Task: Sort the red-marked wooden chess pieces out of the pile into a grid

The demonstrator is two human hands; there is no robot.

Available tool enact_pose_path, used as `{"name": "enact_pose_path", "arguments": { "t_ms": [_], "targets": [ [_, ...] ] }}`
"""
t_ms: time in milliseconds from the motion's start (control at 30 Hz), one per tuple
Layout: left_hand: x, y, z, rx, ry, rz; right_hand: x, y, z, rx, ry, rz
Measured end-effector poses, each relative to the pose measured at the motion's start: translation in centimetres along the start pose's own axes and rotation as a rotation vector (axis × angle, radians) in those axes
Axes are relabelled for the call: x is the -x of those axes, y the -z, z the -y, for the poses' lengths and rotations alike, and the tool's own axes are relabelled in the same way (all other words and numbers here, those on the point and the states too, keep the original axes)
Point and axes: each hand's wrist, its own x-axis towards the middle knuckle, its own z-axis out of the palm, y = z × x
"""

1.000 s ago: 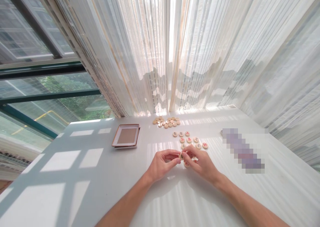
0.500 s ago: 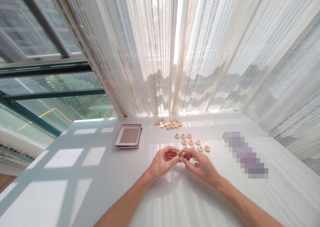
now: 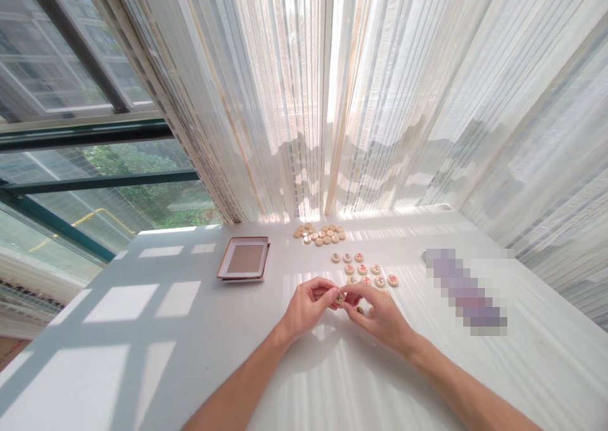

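Observation:
A round wooden Chinese chess piece (image 3: pixel 339 298) with a black character is pinched between my two hands, just above the table. My left hand (image 3: pixel 304 307) grips its left side with thumb and fingers. On its right side, the thumb and fingertips of my right hand (image 3: pixel 380 314) close around the edge. Beyond my hands lie rows of face-up pieces, among them a red-marked piece (image 3: pixel 392 280) and a black-marked piece (image 3: pixel 375 269). Some pieces near and under my right hand are partly hidden.
Farther back sits a loose cluster of chess pieces (image 3: pixel 327 236). An open shallow box (image 3: pixel 244 258) lies to the left on the white table (image 3: pixel 228 336). At the right is a pixelated, blurred-out object (image 3: pixel 465 292). Curtains (image 3: pixel 304 102) hang behind the table.
The held piece has tilted and moved slightly left and down between my fingers. My right hand has shifted a little, showing more of the pieces behind it. The laid-out rows look unmoved.

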Motion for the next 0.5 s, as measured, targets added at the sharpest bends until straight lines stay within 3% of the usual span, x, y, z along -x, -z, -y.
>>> {"name": "enact_pose_path", "arguments": {
  "t_ms": [500],
  "targets": [
    [-0.02, 0.42, 0.4, 0.088, 0.011, 0.081, 0.02, 0.44, -0.13, -0.015, -0.078, -0.013]
  ]
}}
